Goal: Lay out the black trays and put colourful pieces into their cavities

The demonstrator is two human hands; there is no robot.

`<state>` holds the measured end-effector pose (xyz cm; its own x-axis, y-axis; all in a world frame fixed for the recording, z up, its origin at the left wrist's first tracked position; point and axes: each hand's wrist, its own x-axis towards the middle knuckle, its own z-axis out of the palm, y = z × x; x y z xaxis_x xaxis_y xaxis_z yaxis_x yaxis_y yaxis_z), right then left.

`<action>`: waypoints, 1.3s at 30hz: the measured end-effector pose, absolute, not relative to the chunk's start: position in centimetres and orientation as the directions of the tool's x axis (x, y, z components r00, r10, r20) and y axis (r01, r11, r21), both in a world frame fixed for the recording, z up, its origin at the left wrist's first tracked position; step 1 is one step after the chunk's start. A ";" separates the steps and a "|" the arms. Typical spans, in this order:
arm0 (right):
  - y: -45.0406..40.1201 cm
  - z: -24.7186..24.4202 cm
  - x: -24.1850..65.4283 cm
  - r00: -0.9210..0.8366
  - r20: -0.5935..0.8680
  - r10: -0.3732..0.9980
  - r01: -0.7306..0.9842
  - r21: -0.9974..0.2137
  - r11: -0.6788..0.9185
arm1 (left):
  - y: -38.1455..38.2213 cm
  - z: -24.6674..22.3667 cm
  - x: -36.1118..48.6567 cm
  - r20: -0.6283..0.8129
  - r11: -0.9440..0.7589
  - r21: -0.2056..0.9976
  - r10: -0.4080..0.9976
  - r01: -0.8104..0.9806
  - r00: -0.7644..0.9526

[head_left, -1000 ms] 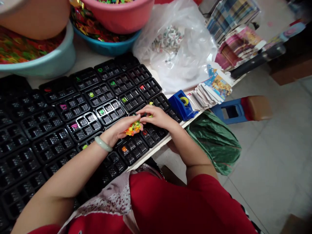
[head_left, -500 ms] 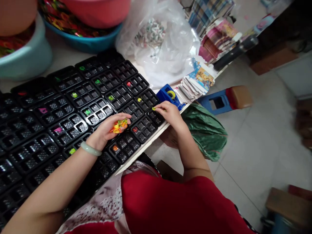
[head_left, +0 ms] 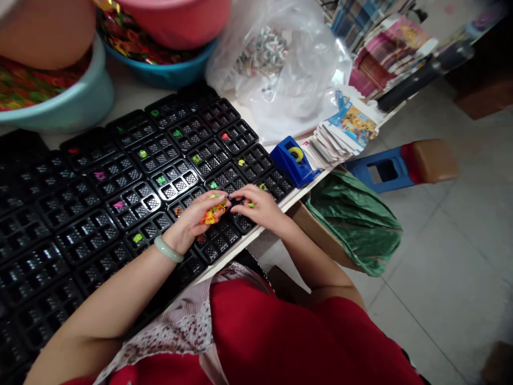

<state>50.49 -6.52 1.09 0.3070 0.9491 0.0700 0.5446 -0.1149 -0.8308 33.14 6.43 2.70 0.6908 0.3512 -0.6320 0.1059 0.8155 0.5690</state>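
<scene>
My left hand, with a pale bangle at its wrist, is cupped around a small heap of orange, yellow and green plastic pieces. Close against its fingertips is my right hand, its fingers bent, with a small yellow-green piece showing among them. Beneath both hands lie rows of black compartment trays. Several trays hold one small coloured piece in a corner compartment, such as the yellow piece and the yellow-green piece at the right end. The hands cover parts of the nearest trays.
A blue tape dispenser and a stack of printed cards stand at the right table edge. Behind are a clear bag of small pieces and basins with colourful pieces. A green bag sits in a box below the edge.
My right hand has moved left from the right-end tray to the left hand's fingertips. A yellow-green piece now lies in that tray. The view has shifted slightly.
</scene>
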 end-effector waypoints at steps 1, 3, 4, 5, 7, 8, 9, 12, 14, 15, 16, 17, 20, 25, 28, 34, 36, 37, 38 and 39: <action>-6.2 1.0 49.2 0.262 0.056 0.963 0.507 -0.857 -0.088 | 6.1 2.6 33.1 -0.638 0.823 0.560 0.353 0.098 0.684; -5.6 0.5 47.2 0.227 0.039 0.973 0.458 -0.886 -0.071 | 5.6 2.3 32.9 -0.651 0.835 0.544 0.362 0.077 0.667; -5.3 0.3 46.6 0.229 0.037 0.973 0.444 -0.893 -0.071 | 5.5 2.2 32.8 -0.658 0.839 0.540 0.371 0.067 0.656; -5.1 0.0 46.3 0.233 0.035 0.972 0.434 -0.898 -0.072 | 5.5 2.1 32.7 -0.664 0.841 0.537 0.379 0.059 0.644; -4.6 -0.4 46.2 0.234 0.030 0.972 0.408 -0.910 -0.071 | 5.6 2.2 32.6 -0.675 0.844 0.533 0.389 0.050 0.628; -4.4 -0.5 46.4 0.234 0.025 0.972 0.389 -0.919 -0.070 | 5.8 2.3 32.6 -0.681 0.848 0.528 0.389 0.048 0.620; -4.2 -0.5 46.7 0.235 0.020 0.972 0.367 -0.928 -0.070 | 5.9 2.5 32.7 -0.688 0.853 0.520 0.388 0.043 0.614; -3.6 -0.4 47.3 0.260 0.015 0.965 0.322 -0.944 -0.072 | 6.4 2.9 33.2 -0.701 0.867 0.499 0.391 0.018 0.596; -3.3 -0.2 47.5 0.286 0.036 0.957 0.331 -0.941 -0.064 | 6.5 2.9 33.5 -0.697 0.868 0.497 0.402 -0.005 0.594; -3.1 -0.2 47.5 0.302 0.048 0.952 0.336 -0.940 -0.059 | 6.5 2.9 33.6 -0.694 0.869 0.495 0.405 -0.014 0.595; -3.0 -0.1 47.4 0.318 0.056 0.946 0.332 -0.941 -0.056 | 6.5 2.8 33.6 -0.693 0.872 0.490 0.402 -0.018 0.599; -2.8 -0.1 47.3 0.336 0.056 0.940 0.317 -0.947 -0.057 | 6.5 2.7 33.6 -0.691 0.876 0.483 0.393 -0.017 0.607; -1.9 -0.2 47.3 0.380 0.021 0.925 0.231 -0.970 -0.073 | 6.9 2.5 33.6 -0.679 0.888 0.459 0.350 0.001 0.645; 2.4 -0.6 50.4 0.408 -0.055 0.911 0.144 -0.982 -0.124 | 8.7 2.7 33.6 -0.632 0.884 0.465 0.364 -0.041 0.684; 7.4 -1.0 53.9 0.496 0.005 0.868 0.243 -0.961 -0.133 | 10.1 2.9 33.2 -0.593 0.858 0.501 0.435 -0.113 0.677; 18.0 -1.2 58.4 0.548 0.102 0.830 0.583 -0.758 -0.292 | 13.3 3.1 31.8 -0.545 0.798 0.569 0.545 -0.197 0.637; 20.0 -1.1 58.6 0.534 0.061 0.843 0.640 -0.682 -0.355 | 14.4 3.1 31.5 -0.550 0.789 0.572 0.573 -0.225 0.608; 20.5 -1.0 58.4 0.531 0.048 0.846 0.658 -0.652 -0.376 | 14.9 3.1 31.5 -0.556 0.785 0.572 0.583 -0.236 0.592; 20.7 -0.9 57.9 0.525 0.052 0.850 0.674 -0.635 -0.378 | 15.5 3.2 31.4 -0.563 0.783 0.571 0.592 -0.248 0.577; 20.5 -0.6 57.2 0.505 0.076 0.860 0.689 -0.635 -0.349 | 16.0 3.2 31.4 -0.570 0.783 0.566 0.599 -0.260 0.563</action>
